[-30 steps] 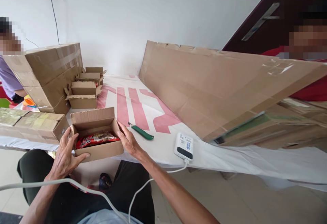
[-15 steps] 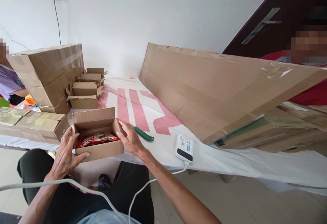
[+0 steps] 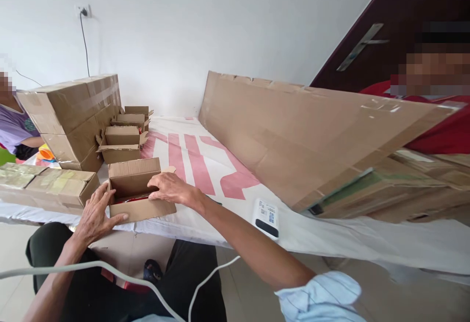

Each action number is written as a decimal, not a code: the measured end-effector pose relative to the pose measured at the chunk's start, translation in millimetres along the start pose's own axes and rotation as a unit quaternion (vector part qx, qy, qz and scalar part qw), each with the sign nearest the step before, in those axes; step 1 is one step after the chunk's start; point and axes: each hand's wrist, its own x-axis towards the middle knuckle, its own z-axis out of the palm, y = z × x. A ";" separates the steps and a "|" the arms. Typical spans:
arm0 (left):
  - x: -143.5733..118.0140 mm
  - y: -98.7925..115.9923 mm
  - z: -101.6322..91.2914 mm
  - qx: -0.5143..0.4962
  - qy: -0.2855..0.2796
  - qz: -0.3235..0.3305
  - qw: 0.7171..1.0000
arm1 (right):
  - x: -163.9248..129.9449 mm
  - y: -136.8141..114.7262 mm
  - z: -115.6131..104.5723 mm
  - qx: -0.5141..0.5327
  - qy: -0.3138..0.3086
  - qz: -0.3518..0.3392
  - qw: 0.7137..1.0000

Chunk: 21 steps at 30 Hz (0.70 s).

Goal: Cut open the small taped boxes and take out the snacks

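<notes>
A small open cardboard box (image 3: 143, 213) sits at the table's near edge, its back flap standing up and its front flap leaning outward. Inside lies a red packet (image 3: 134, 198), mostly hidden by the front flap and my right hand. My left hand (image 3: 96, 214) grips the box's left end, thumb along the front flap. Over the right part of the opening, my right hand (image 3: 171, 188) has its fingers bent and drawn together, their tips down at the packet; what they hold, if anything, is hidden. A right-hand flap shows behind that wrist.
Several open boxes (image 3: 119, 153) stand behind, beside stacked taped cartons (image 3: 69, 116). Another taped carton (image 3: 58, 187) lies at left. A large cardboard sheet (image 3: 293, 136) leans at right. A white device (image 3: 266, 218) rests near the edge; a white cable (image 3: 91, 264) crosses below. People sit at both sides.
My right hand has moved left from the box's right end to over its opening, its forearm now covering the green-handled tool. The front flap now hides more of the packet. My left hand stays put.
</notes>
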 end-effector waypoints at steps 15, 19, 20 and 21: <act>2.9 -5.5 11.5 -0.013 -0.001 0.006 1.000 | 34.8 15.6 -6.0 0.087 -0.169 0.059 0.980; 6.7 -8.8 14.6 -0.018 0.014 0.013 1.000 | 41.2 19.1 -2.4 0.049 -0.178 0.061 0.981; 7.7 -9.8 15.1 -0.021 0.017 0.015 1.000 | 42.3 18.8 -2.2 0.038 -0.184 0.061 0.980; 8.4 -10.8 15.5 -0.023 0.018 0.015 0.999 | 43.1 18.1 -2.3 0.029 -0.190 0.058 0.980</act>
